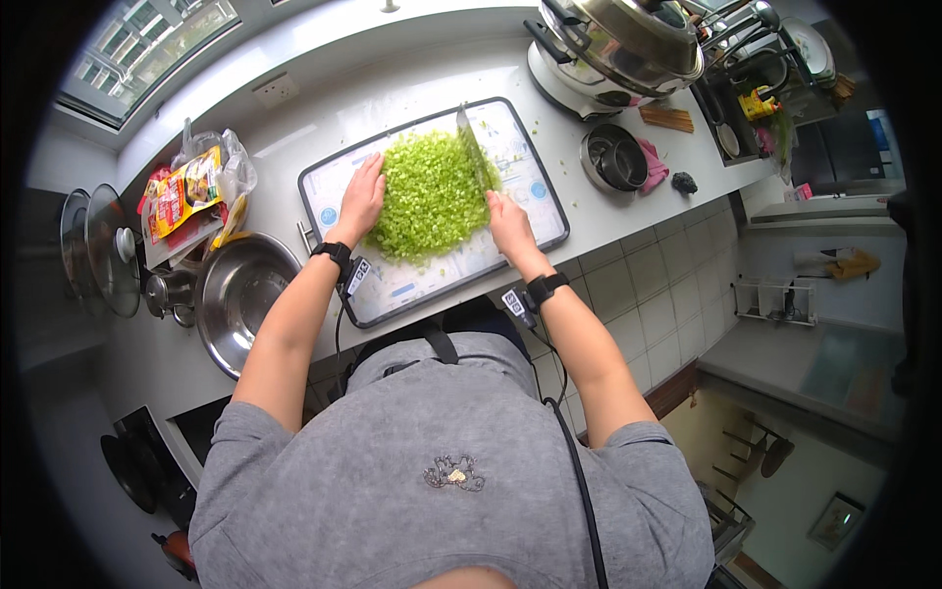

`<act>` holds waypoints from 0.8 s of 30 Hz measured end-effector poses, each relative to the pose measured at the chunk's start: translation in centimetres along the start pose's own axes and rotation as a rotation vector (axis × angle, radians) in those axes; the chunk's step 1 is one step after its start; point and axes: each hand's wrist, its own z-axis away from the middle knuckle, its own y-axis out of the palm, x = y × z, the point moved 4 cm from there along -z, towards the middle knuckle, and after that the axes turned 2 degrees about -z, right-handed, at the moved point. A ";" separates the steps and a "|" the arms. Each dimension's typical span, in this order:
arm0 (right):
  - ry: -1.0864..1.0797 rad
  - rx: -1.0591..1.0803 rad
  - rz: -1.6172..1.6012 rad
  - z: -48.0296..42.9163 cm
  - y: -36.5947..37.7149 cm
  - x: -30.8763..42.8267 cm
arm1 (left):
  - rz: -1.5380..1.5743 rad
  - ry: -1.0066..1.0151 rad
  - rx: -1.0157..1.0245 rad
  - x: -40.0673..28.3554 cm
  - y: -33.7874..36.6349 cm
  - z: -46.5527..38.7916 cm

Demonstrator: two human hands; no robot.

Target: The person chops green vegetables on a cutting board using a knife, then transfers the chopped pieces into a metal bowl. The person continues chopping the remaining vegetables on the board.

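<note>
A broad heap of finely chopped green vegetable (430, 195) lies on a dark-rimmed cutting board (533, 140) with a printed surface. My right hand (508, 221) grips the handle of a kitchen knife (477, 151), whose blade stands along the heap's right edge and points away from me. My left hand (362, 195) rests flat against the heap's left side, fingers together and extended, with no tool in it. Small green bits lie scattered on the board around the heap. The knife's handle is mostly hidden in my right fist.
A large steel bowl (246, 302) stands left of the board, beside food packets (184, 195) and a small metal pot (169, 291). Behind right is a large steamer (618, 55). Nested metal bowls (617, 158), a pink cloth (653, 168) and a dark scourer (684, 182) are at right.
</note>
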 end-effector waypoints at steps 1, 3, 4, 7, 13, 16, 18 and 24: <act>-0.218 -0.131 0.109 -0.5 -0.1 0.7 | -0.035 0.006 -0.005 -0.1 0.0 -0.2; 0.072 0.096 -0.019 -1.1 0.2 -1.2 | -0.126 -0.056 0.040 0.0 0.1 -0.1; 0.110 0.126 -0.069 -1.3 -0.1 -1.6 | -0.099 -0.071 0.056 0.0 0.1 0.0; 0.157 0.132 -0.138 -1.5 -1.1 -1.9 | -0.038 -0.087 -0.028 -0.1 -0.3 0.8; 0.113 0.186 -0.073 -1.8 -2.0 -2.5 | 0.007 -0.252 -0.102 1.2 0.1 3.2; 0.050 0.186 -0.120 -2.0 -1.5 -3.2 | 0.066 -0.347 -0.187 1.7 0.0 4.4; -0.028 0.187 -0.085 -2.0 -1.1 -3.4 | 0.106 -0.415 -0.222 1.7 -0.1 5.6; -0.021 0.232 -0.138 -1.5 -0.7 -2.5 | 0.121 -0.422 -0.312 0.4 -1.1 8.2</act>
